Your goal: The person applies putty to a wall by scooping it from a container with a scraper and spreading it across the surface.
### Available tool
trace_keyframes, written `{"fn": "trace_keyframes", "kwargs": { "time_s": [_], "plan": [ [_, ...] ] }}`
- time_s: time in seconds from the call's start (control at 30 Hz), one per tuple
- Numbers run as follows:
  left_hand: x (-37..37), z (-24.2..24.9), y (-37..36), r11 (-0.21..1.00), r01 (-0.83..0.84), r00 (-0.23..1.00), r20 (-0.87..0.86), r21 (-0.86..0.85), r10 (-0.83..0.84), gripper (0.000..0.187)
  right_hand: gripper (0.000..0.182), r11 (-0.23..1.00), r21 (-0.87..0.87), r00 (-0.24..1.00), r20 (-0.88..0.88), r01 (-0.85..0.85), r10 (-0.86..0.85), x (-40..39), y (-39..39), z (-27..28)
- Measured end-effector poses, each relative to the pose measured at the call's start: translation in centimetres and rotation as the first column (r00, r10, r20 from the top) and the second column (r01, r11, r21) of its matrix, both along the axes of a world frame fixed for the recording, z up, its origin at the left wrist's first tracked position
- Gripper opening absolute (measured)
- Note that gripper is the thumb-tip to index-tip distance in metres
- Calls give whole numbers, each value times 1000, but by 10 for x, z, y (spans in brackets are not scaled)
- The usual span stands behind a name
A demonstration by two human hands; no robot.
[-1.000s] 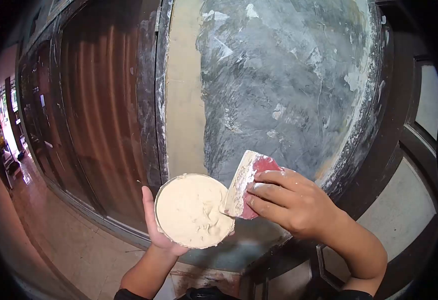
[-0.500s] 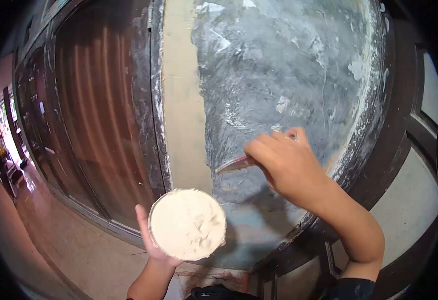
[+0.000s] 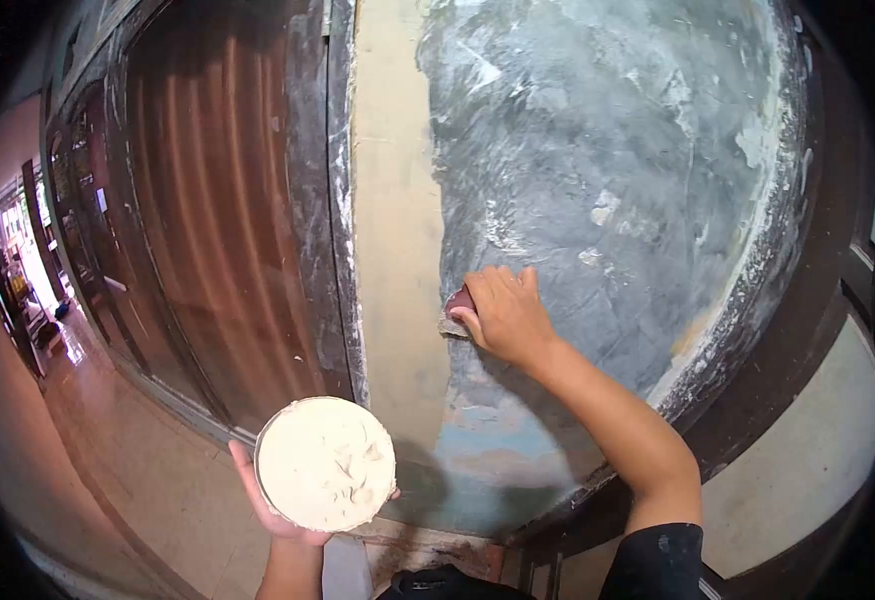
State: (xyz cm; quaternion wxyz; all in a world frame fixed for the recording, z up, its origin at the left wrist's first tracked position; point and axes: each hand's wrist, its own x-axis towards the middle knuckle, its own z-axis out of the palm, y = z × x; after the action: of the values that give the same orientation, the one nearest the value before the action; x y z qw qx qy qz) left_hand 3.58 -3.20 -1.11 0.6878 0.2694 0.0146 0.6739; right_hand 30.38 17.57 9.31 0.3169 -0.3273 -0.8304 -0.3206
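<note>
A round tub of cream-coloured putty (image 3: 323, 460), its surface scooped and uneven, rests in my left hand (image 3: 264, 505), with the thumb up along its left side. My right hand (image 3: 506, 318) is closed around a putty knife (image 3: 458, 302) with a dark red grip. The short blade lies at the wall, beside the right edge of a smooth beige strip (image 3: 393, 200) of putty. To the right of the strip, the wall (image 3: 568, 150) is grey with white patches. Most of the knife's handle is hidden by my fingers.
On the left stands a dark-framed glass panel (image 3: 223, 220) with brown curtain folds behind it. A dark wooden frame with pale panels (image 3: 808, 450) borders the wall on the right. Tiled floor (image 3: 148, 490) runs along the lower left.
My right hand has moved left and turned, bringing the putty knife to the strip's edge. The tub in my left hand has shifted left and slightly down. The view has shifted slightly.
</note>
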Motion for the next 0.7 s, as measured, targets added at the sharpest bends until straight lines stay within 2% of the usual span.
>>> {"fn": "trace_keyframes", "kwargs": {
  "time_s": [0.07,0.1,0.17,0.27,0.33,0.4,0.47,0.5,0.6,0.67,0.7],
  "plan": [
    [2,4,-6,991,9,977,214,-136,21,100,34,999,30,999,24,31,-32,-3,6,-6],
    [1,1,-5,990,4,976,216,-139,27,100,33,998,58,999,37,37,-39,-4,8,-6],
    [-2,-7,-1,998,-45,998,46,-53,48,100,32,997,80,1000,-18,-6,7,-3,12,1],
    [-2,-10,1,997,-53,995,81,-65,58,101,31,988,136,990,-102,-79,93,-2,12,6],
    [0,-9,2,994,-62,992,109,-86,71,100,37,998,61,999,-14,-35,36,-1,10,-7],
    [1,-7,3,992,-68,988,133,-106,82,100,37,996,84,999,26,-34,32,-1,13,-12],
    [2,-7,5,994,-70,990,120,-79,79,99,37,994,102,1000,-17,24,-22,1,12,-4],
    [0,-11,7,996,-80,993,82,-46,83,99,36,989,144,996,-84,14,-2,1,11,2],
    [0,-12,13,997,-69,997,49,35,67,98,32,978,210,991,-126,-11,38,3,11,6],
    [2,-6,10,996,-81,990,112,-44,85,98,32,985,169,994,-86,-45,60,3,5,-10],
    [2,-6,10,996,-58,978,198,-66,70,98,33,990,137,1000,0,-20,20,3,6,-21]
  ]
}}
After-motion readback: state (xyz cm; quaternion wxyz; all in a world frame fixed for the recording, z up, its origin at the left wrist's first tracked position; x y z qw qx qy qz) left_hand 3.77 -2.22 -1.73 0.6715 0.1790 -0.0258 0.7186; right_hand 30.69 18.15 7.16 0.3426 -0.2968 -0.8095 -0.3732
